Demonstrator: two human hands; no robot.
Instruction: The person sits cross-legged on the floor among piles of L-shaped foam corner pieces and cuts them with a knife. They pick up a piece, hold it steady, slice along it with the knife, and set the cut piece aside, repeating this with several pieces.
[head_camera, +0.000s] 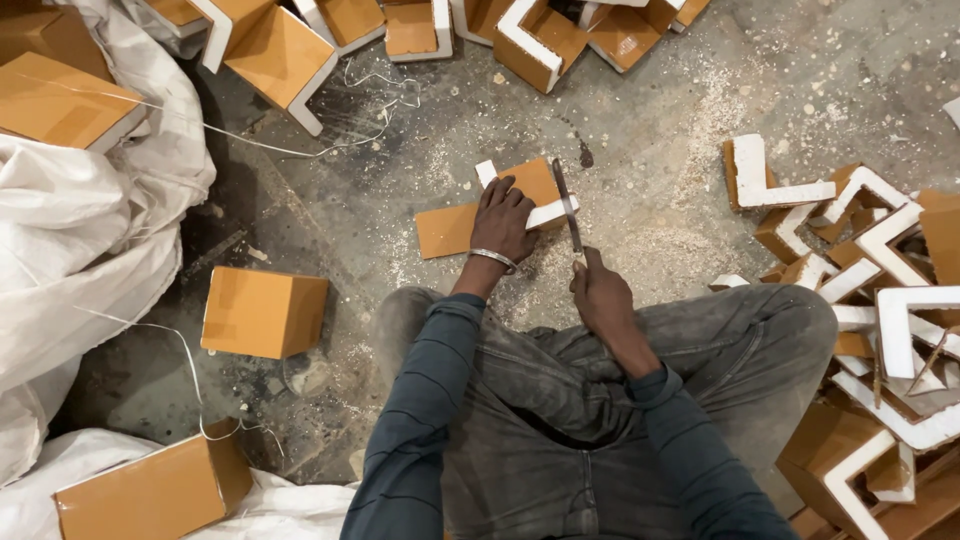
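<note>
Holding grip, right: the right hand (601, 292) is closed around the handle of a long thin blade (567, 208), which runs up the frame from the fist and lies across the brown angled piece (500, 205).
Pressing grip, left: the left hand (503, 222) lies flat, fingers spread and curled slightly, on the brown face of that piece; it grasps nothing and only bears down. A metal bangle (492, 259) sits at the wrist.
Piece: a brown-faced, white-edged angled corner section, on the bare floor (640, 130) at the middle of the frame, just above the person's knees.
Blade and fingers: the blade crosses the white edge just to the right of the left fingertips, very near them.
Risk, slip: judged from this, a stroke that jumps the cut could run the blade into the left fingers, since they sit so close beside it.
Risk, shift: the piece rests loose on dusty floor, so uneven pressure could let it slide or twist under the blade.
Surroundings: cut white-edged pieces (870, 290) are heaped at the right, uncut brown sections (300, 45) lie along the top, a brown block (262, 312) at the lower left, white sacks (70, 220) at the left edge.
</note>
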